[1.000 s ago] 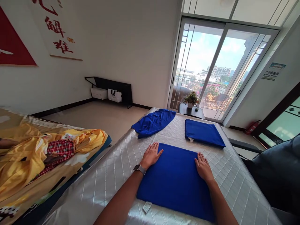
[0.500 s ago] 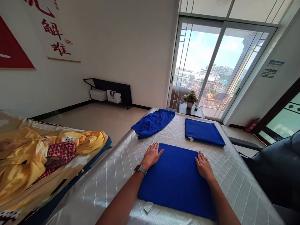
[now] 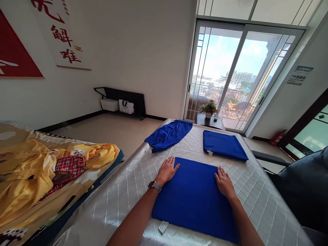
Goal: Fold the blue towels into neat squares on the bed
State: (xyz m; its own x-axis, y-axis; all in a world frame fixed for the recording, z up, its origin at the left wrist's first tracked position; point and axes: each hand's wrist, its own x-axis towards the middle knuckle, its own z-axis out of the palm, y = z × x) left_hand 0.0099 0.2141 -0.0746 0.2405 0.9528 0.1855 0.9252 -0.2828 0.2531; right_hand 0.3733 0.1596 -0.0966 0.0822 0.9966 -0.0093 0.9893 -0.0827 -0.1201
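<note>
Resting left hand point(image 3: 167, 171): flat, grasping nothing
Right hand point(image 3: 224, 181): likewise
Blue cloth point(image 3: 196, 199) between them: press evenly, edges square

I'm getting solid blue on the near cloth point(image 3: 194, 198), silver diamond grid on the mattress point(image 3: 125, 186), yellow bedding point(image 3: 28, 184), red plaid fabric point(image 3: 70, 165).

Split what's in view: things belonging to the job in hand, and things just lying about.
Belongs to the job:
near folded blue cloth, left hand and right hand at its side edges
quilted silver surface under it
probably far folded blue cloth and crumpled blue cloth, matching in colour

Apparently just lying about:
yellow cloth
white bag
potted plant
fire extinguisher
</note>
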